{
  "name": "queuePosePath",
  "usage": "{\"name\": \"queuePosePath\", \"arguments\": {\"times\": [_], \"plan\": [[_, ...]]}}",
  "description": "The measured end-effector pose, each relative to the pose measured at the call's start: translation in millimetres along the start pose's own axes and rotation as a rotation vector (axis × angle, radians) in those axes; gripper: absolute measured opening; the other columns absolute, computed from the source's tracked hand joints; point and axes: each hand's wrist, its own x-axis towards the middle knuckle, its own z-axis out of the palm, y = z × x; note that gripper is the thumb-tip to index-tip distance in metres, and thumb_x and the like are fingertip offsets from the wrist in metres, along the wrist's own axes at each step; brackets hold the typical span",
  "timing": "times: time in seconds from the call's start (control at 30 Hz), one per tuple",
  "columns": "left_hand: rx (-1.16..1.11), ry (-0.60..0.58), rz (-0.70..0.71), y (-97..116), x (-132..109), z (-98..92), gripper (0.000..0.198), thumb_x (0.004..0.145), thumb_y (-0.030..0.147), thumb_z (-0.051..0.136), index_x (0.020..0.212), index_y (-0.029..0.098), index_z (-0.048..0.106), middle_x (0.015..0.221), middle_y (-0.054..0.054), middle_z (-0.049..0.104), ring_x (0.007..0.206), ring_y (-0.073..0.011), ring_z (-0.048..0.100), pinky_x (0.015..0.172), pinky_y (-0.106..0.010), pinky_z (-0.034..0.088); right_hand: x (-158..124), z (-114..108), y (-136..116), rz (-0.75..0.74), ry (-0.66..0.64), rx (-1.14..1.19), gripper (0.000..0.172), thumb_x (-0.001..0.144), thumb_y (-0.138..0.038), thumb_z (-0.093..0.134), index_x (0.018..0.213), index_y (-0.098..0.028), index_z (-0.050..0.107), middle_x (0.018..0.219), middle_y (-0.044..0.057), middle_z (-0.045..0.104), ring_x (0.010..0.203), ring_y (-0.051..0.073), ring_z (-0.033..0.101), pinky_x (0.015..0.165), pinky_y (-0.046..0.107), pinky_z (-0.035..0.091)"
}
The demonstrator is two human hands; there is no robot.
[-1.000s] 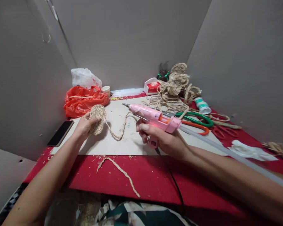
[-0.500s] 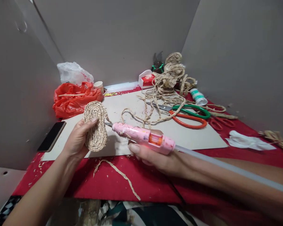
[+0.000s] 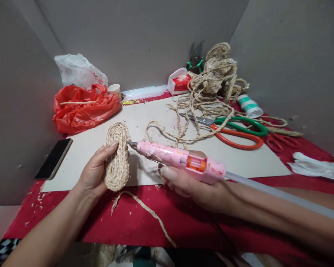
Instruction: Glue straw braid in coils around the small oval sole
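My left hand (image 3: 97, 168) grips an oval sole-shaped piece of coiled braided straw cord (image 3: 117, 159) by its left side, thumb across its face. The piece is held upright above the front of the white board. In my right hand (image 3: 183, 178) is a pink hot glue gun (image 3: 167, 157), pointing left. Its metal tip meets the right edge of the straw piece, though whether it presses on it I cannot tell. A long translucent glue stick (image 3: 281, 198) sticks out of the gun's back end. My right fingers are partly hidden beneath the gun.
A white board (image 3: 83, 159) lies on the red cloth (image 3: 100, 222). Braided cord (image 3: 214, 78) is heaped at the back right, near large scissors (image 3: 236, 131). A phone (image 3: 54, 158) and red plastic bag (image 3: 86, 115) are at left, a white cloth (image 3: 317, 166) at right. Grey walls enclose the table.
The straw piece has turned slightly and sits a little lower and to the right. The glue gun has shifted right with it, its tip still by the right edge. The view has moved too.
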Motion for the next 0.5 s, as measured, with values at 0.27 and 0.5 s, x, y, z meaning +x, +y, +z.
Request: {"name": "queuePosePath", "arguments": {"times": [0.27, 0.5], "plan": [[-0.004, 0.021, -0.005, -0.9, -0.5, 2.6, 0.009, 0.072, 0.02, 0.066, 0.079, 0.015, 0.066, 0.067, -0.002, 0.068, 0.052, -0.0121, 0.064, 0.053, -0.022, 0.056, 0.2, -0.9, 0.3, 0.027, -0.017, 0.01, 0.04, 0.093, -0.037, 0.05, 0.131, -0.025, 0.056, 0.056, -0.003, 0.052, 0.062, 0.015, 0.059, 0.054, 0.025, 0.048], [-0.03, 0.018, -0.01, -2.1, 0.0, 4.5, 0.008, 0.073, 0.017, 0.063, 0.08, 0.014, 0.067, 0.068, -0.002, 0.068, 0.053, -0.0124, 0.063, 0.051, -0.022, 0.055, 1.5, 1.5, 4.3, 0.025, 0.044, 0.026, 0.038, 0.092, -0.04, 0.052, 0.125, -0.024, 0.059, 0.068, 0.001, 0.06, 0.076, 0.017, 0.063, 0.057, 0.026, 0.051]]}}
